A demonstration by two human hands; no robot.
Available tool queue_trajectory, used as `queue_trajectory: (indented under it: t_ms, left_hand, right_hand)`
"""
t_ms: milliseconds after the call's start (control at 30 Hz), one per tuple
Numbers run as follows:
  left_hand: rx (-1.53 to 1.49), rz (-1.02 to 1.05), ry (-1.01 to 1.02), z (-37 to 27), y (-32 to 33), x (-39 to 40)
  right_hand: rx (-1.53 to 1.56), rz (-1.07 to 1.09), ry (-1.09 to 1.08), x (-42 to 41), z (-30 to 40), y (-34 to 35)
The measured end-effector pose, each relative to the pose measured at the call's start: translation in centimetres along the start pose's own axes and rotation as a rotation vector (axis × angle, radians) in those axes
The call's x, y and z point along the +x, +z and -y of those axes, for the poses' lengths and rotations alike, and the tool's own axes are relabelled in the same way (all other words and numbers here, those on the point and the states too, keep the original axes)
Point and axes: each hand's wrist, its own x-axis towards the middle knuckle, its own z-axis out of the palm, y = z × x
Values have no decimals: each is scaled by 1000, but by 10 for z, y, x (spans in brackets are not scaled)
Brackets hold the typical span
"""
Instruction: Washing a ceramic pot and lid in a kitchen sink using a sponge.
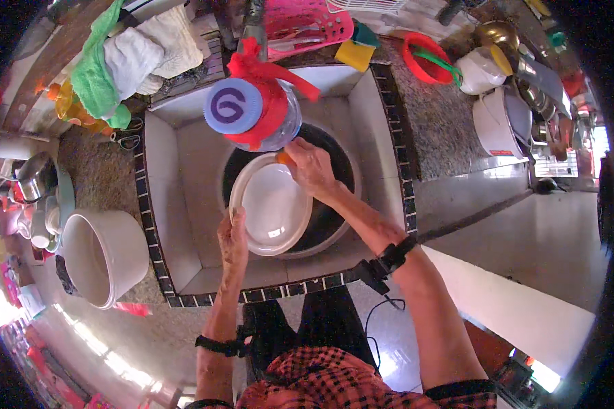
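Note:
A white oval dish [273, 204] is held tilted over a round, dark-filled basin [355, 179] inside the tiled sink [194, 204]. My left hand [233, 237] grips the dish's left rim, thumb over the edge. At the dish's upper right rim, my right hand [311, 168] presses a small orange piece [285, 158], perhaps a sponge, mostly hidden by the fingers. Just above that hand hangs a clear plastic bottle [281, 135] with a blue cap [233, 106], tied by a red cloth [266, 110] near the tap pipe [253, 28].
A white bucket [128, 255] stands on the left counter. Cloths [133, 59] and scissors [128, 140] lie at upper left. Behind the sink are a pink basket [312, 25] and a yellow sponge [355, 55]. To the right sit a red strainer [424, 59] and a white pot [496, 122].

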Motion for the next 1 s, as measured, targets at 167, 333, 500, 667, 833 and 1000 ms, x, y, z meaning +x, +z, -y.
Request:
queue_trajectory:
  t_ms: [167, 333, 500, 667, 833, 1000]
  left_hand:
    - [-9, 119, -44, -2, -3, 3]
    - [82, 137, 1, 8, -6, 15]
    - [83, 140, -69, 6, -7, 18]
    - [-78, 30, -86, 6, -2, 14]
    - [-260, -36, -3, 15, 1, 14]
    - [-101, 70, -9, 14, -13, 2]
  right_hand:
    - [-31, 34, -292, 22, 37, -8]
    - [7, 151, -520, 24, 73, -4]
    - [-43, 117, -283, 15, 21, -2]
    - [-110, 92, 227, -32, -21, 12]
    - [479, 197, 832, -57, -39, 25]
    - [550, 596, 621, -27, -29, -14]
